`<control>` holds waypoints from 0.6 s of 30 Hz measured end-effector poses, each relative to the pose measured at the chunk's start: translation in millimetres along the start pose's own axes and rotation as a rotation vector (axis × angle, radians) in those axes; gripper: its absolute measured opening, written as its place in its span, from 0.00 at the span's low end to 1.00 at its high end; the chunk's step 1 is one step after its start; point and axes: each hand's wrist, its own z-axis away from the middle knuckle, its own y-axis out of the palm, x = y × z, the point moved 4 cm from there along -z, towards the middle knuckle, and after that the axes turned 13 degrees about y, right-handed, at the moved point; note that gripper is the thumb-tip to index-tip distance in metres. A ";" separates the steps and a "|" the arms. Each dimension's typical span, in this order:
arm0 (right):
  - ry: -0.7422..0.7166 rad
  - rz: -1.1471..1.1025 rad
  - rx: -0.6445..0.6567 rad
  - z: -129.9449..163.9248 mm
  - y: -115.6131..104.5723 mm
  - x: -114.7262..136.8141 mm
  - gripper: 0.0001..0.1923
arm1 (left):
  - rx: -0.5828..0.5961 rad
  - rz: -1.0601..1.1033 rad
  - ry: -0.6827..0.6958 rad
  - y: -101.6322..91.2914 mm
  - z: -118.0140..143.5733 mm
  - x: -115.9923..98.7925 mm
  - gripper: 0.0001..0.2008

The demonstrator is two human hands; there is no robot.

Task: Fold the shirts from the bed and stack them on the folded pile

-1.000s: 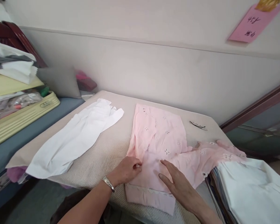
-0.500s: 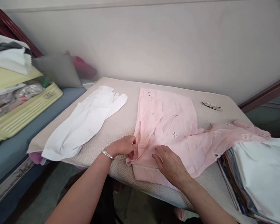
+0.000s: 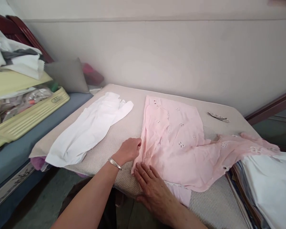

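Under right hand (image 3: 152,187), pink fabric (image 3: 178,149) near edge hidden.

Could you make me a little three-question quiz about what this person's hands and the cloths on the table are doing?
1. True or false: the left hand touches the white cloth.
2. Which lies under the right hand? A) pink eyelet fabric B) metal clip C) yellow tray
3. Fill in: a bracelet sits on the ___ wrist.

Key:
1. False; it pinches the pink fabric's left edge.
2. A
3. left
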 end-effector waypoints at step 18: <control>-0.082 -0.011 -0.085 -5.2 37.2 -13.7 0.54 | -0.190 -0.388 0.004 33.0 -47.9 16.1 0.25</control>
